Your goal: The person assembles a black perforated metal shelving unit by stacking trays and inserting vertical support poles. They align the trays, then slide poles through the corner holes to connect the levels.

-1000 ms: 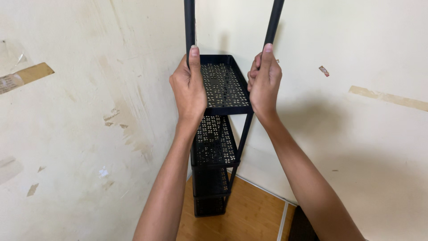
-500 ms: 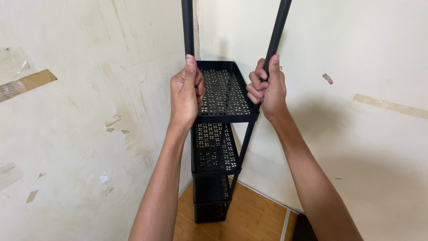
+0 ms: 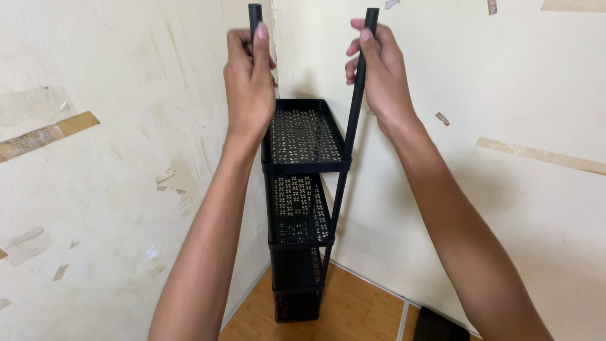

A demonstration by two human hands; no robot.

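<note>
Hands grip the tops of two black upright poles of a narrow black shelf rack (image 3: pixel 303 202) that stands in the corner of the room, its far side against the two cream walls. The left hand (image 3: pixel 249 79) is wrapped round the left pole (image 3: pixel 254 16) just under its open end, fingers curled tight on it and thumb lying up along the tube. The right hand (image 3: pixel 379 69) holds the right pole (image 3: pixel 360 82) near its top in the same way, fingers closed round it from the far side, thumb pointing up. Both arms reach up and forward, elbows low, wrists nearly straight.

The step in hand looks like steadying or seating these uprights above the top perforated tray (image 3: pixel 303 136); three more trays sit below it, down to the wooden floor (image 3: pixel 353 309). Any further push would, I judge, need even pressure on both poles, since the right one leans slightly toward the wall and could bind in its socket.

Strips of old brown tape (image 3: pixel 44 134) and scuffs mark the left wall.
</note>
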